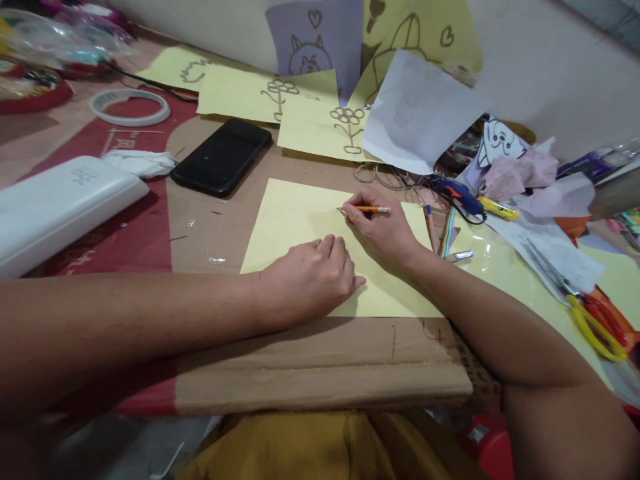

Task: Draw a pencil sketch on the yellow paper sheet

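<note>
1. Where the yellow sheet [300,227] lies flat on the cardboard [300,360], seen from the head camera, the pencil [370,209] sits over its far edge, tip to the left and touching the paper.
2. The right hand [383,230] pinches the pencil between thumb and fingertips, the other fingers tucked close.
3. The left hand [310,277] rests on the sheet's near half, just beside the right hand. Its fingers are curled and pressed together, holding nothing.
4. The hands hide the middle of the sheet, so any pencil marks there cannot be made out. Beyond lie a black phone [223,157] and, far right, yellow-handled scissors [595,320], partly covered by papers.
</note>
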`<state>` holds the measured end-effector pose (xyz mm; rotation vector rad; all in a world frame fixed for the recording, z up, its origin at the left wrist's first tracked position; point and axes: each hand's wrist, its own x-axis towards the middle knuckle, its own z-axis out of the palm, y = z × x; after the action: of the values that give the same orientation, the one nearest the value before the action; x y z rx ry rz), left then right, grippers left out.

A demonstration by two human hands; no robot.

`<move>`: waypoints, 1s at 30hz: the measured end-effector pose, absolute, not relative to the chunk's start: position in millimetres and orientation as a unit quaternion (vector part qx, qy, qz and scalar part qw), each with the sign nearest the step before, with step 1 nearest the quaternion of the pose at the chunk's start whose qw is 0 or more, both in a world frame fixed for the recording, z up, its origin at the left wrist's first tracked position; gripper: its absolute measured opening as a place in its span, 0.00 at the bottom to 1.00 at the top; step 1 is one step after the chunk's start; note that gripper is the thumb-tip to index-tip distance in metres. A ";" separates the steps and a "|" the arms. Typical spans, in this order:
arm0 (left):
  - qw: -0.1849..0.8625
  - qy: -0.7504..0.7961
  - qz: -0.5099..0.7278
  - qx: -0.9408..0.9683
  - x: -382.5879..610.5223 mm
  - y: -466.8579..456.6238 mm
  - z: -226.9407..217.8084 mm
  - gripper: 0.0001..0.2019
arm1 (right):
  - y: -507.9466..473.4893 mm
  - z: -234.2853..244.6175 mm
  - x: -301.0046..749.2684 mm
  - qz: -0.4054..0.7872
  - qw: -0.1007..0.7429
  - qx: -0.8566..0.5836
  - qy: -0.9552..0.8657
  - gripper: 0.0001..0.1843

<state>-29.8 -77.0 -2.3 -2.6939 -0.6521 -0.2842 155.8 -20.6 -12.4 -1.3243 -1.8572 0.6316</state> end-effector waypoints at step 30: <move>0.174 -0.229 -0.110 -0.951 -29.7 -75.8 -3.4 0.21 | -21.6 -11.3 155.7 0.233 0.377 -0.523 -0.728 0.10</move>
<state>-29.7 -75.8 -3.4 -2.6976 -0.6483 -0.3123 155.7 -21.6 -11.3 -1.3366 -1.8612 0.5957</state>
